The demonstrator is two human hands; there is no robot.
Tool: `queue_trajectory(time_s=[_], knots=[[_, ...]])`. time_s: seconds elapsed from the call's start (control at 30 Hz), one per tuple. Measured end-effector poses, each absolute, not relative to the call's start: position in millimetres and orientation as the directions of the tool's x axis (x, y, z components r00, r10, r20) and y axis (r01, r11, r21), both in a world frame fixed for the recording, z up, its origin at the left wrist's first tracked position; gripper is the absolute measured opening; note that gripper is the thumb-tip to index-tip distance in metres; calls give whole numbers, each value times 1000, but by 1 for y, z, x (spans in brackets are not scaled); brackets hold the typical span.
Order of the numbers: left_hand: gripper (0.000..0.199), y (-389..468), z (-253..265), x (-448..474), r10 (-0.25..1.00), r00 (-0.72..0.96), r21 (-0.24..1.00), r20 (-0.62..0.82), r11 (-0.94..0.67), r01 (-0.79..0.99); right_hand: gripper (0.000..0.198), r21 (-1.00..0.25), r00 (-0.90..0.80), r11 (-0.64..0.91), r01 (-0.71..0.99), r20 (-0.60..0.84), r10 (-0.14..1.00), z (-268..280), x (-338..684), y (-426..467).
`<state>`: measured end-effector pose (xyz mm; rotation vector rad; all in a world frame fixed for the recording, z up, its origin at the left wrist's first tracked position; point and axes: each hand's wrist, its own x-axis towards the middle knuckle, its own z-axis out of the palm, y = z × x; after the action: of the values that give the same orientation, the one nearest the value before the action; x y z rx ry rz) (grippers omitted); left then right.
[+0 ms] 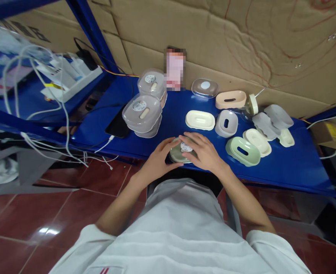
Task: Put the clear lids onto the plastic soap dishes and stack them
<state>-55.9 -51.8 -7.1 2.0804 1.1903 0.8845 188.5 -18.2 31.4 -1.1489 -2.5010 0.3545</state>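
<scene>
At the front edge of the blue table, a green soap box [176, 153] with a clear lid and a round white label sits between my hands. My left hand [159, 160] wraps around its left side, thumb along the near edge. From the right, my right hand [204, 153] lies over the lid, its fingers at the label, gripping that side. The box's underside and right end are hidden. Close by on the right stand a grey slotted soap dish [226, 123] and a green slotted tray [244, 151]. A cream oval tray [200, 120] lies just beyond my hands.
Stacked lidded soap boxes [142, 110] stand at left beside a dark phone [118, 125] and its white cable. Another phone [175, 70] leans on the cardboard. Along the right are a peach dish [231, 99], a clear lid [205, 88] and several grey and cream parts [266, 125].
</scene>
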Motion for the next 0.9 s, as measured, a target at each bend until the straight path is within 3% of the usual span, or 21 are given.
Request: queue_trajectory(time_s=[0.17, 0.27, 0.4, 0.5, 0.7, 0.9], knots=[[80, -59, -4, -62, 803, 451, 622, 390, -591, 513, 58, -493, -608, 666, 560, 302, 734, 33, 195, -8], [75, -66, -5, -60, 788, 410, 509, 459, -611, 606, 57, -535, -519, 607, 588, 326, 790, 36, 209, 5], [52, -69, -7, -46, 828, 190, 397, 527, -438, 807, 55, -351, -439, 500, 792, 242, 865, 28, 224, 13], [41, -60, -4, -32, 862, 112, 403, 495, -342, 849, 52, -228, -436, 475, 850, 204, 877, 21, 227, 7], [53, -12, 6, -8, 879, 132, 399, 459, -336, 853, 52, -180, -413, 460, 869, 246, 877, 13, 237, -17], [77, 29, 17, 4, 890, 171, 348, 424, -334, 876, 54, -286, -499, 548, 786, 228, 836, 14, 253, -25]])
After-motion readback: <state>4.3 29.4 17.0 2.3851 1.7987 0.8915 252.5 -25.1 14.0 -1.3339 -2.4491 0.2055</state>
